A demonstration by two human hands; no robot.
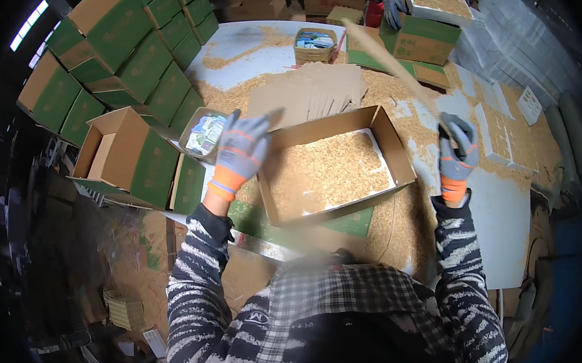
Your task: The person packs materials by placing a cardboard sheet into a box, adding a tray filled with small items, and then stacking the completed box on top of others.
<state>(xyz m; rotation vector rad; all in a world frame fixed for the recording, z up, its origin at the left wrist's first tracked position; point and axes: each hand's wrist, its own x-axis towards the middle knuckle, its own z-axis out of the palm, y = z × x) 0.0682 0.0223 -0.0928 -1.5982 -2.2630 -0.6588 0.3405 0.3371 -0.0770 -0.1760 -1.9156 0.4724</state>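
Observation:
In front of me a cardboard box (401,163) stands with its top open, green on the outside. Inside it, wood shavings (331,172) cover a white tray whose edge shows at the right. My right hand (457,149), in a grey glove with an orange cuff, is closed on the lower end of a cardboard sheet (398,69), seen almost edge-on and blurred. My left hand (241,148), gloved alike, hovers by the box's left wall with fingers apart, nothing visible in it. Beyond the box lies a stack of flat cardboard sheets (308,89).
Small packets fill a container (198,151) on the left and a carton (316,55) at the back. Green boxes (123,51) are piled far left, near an open box (124,156). Across the table a co-worker's gloved hand (392,9) is beside a shavings-filled tray (440,2). More trays (503,133) lie right.

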